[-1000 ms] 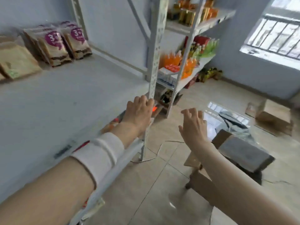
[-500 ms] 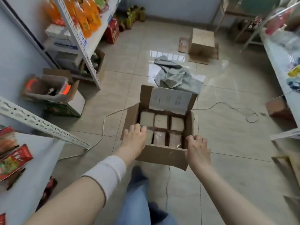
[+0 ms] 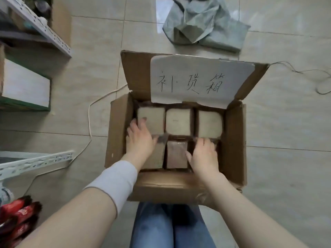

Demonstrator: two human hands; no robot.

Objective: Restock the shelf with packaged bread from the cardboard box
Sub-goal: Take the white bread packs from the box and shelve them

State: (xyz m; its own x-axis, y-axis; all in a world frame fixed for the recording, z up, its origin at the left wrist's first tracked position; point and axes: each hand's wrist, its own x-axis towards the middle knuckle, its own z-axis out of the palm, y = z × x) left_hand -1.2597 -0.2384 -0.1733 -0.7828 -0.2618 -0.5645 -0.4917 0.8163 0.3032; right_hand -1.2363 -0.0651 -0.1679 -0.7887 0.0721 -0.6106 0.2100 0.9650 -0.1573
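Observation:
An open cardboard box [image 3: 234, 140] stands on the floor in front of my knees, and a handwritten paper label is on its back flap. Inside it are several packaged bread loaves in two rows, among them a pale one at the back middle [image 3: 179, 121] and a darker one at the front middle [image 3: 176, 154]. My left hand [image 3: 141, 140] lies on the front-left package with its fingers stretched toward the back-left loaf [image 3: 154, 117]. My right hand [image 3: 204, 154] covers the front-right package, its fingers curled over the far edge and its thumb in the gap beside it.
A white metal shelf rail [image 3: 35, 160] juts in at the left, with red snack packets [image 3: 18, 217] below it. Another shelf post [image 3: 39, 25] and a white-topped carton [image 3: 25, 86] are at the upper left. A grey bag [image 3: 206, 24] lies behind the box, and cords trail across the tiles.
My view has swung from the shelf down to the box. Both hands have gone from hovering over the box's front edge to reaching inside, onto the front row of bread.

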